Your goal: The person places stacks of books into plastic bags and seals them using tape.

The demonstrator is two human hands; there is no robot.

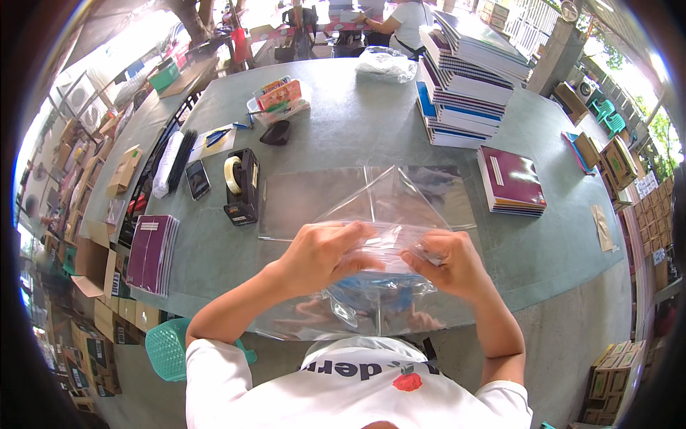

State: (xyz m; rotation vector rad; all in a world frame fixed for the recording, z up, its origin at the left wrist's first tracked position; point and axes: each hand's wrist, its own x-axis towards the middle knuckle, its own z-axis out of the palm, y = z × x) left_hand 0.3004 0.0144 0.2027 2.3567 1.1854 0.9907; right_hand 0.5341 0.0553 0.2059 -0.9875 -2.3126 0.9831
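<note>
My left hand (321,254) and my right hand (449,263) both grip a sheet of clear plastic film (371,207) that is folded over a blue-covered book (379,289) at the near edge of the grey table (343,129). The fingers of both hands press the film's folded edge down on the book. The far part of the film lies flat on the table and one flap stands up in a crease. Most of the book is hidden under my hands and the glossy wrap.
A black tape dispenser (241,186) stands left of the film, a phone (197,179) beside it. Maroon notebooks lie at the left (151,254) and right (511,180). A tall stack of notebooks (468,79) rises at the back right. Another person (404,21) sits beyond the table.
</note>
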